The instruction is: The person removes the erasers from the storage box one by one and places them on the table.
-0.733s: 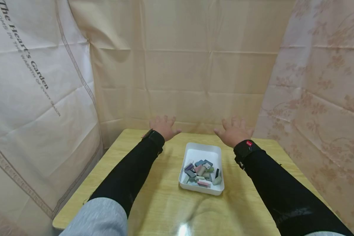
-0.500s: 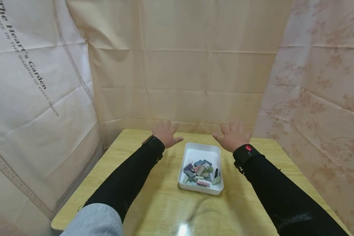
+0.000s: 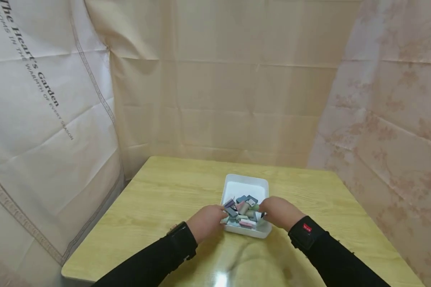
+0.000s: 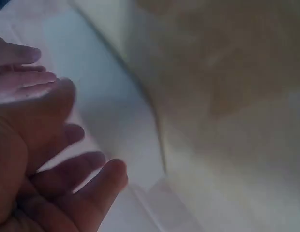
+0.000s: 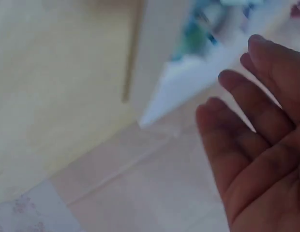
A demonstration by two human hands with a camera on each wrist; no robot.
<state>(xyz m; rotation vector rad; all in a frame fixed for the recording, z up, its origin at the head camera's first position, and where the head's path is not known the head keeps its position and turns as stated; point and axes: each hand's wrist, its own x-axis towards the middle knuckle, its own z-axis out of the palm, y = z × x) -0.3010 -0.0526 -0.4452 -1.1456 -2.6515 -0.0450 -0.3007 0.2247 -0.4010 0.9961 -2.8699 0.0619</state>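
A white rectangular tray (image 3: 243,184) stands on the table, holding a heap of small pastel pieces (image 3: 244,208) in grey, blue, pink, green and purple. My left hand (image 3: 207,221) is at the tray's near left side, fingertips over its edge. At the opposite side, my right hand (image 3: 282,212) reaches in over the rim, close to a small dark piece (image 3: 263,214). Both wrist views are blurred. There, the left fingers (image 4: 99,193) are loosely bent beside the tray wall, and the right fingers (image 5: 251,104) are spread and slightly bent. Neither hand visibly holds anything.
The light wooden table (image 3: 179,179) has its left edge and far edge in view. A beige cloth (image 3: 215,87) hangs behind it. White printed cloth (image 3: 50,159) hangs at the left, and floral cloth (image 3: 388,127) at the right.
Both hands were stretched out flat beyond the tray's far end. They have come back toward me and down to the tray's two sides, fingers now bent. The tray stays in place.
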